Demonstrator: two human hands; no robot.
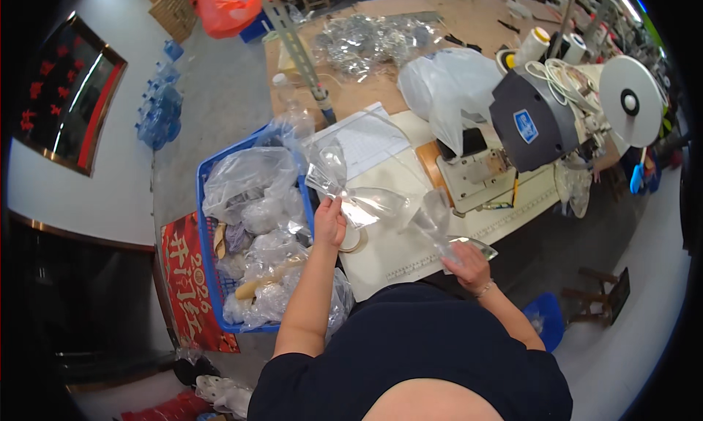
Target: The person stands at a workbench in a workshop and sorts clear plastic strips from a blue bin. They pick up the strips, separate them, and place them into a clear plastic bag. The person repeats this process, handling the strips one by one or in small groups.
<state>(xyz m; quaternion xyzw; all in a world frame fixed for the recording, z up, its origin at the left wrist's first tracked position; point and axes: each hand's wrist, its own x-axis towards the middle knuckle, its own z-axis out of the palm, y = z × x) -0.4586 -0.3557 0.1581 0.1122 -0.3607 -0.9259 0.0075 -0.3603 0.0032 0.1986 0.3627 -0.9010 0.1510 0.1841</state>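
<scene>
My left hand (331, 222) is pinched on a crinkled clear plastic bow (360, 200), gathered in its middle, at the table's left side. Near the table's front edge, my right hand (469, 267) grips a second gathered clear plastic piece (433, 219); a shiny flap of it sticks out past the fingers. The two pieces meet or overlap between my hands; I cannot tell whether they are joined. Under them lies the white sewing table (388, 249). A dark grey sewing machine (531, 120) stands to the right, apart from both hands.
A blue basket (207, 263) full of bagged items stands left of the table. Behind my hands lie a printed sheet (366, 137) and a white plastic bag (447, 84). A heap of clear pieces (373, 43) covers the far board. A stool (600, 296) stands at right.
</scene>
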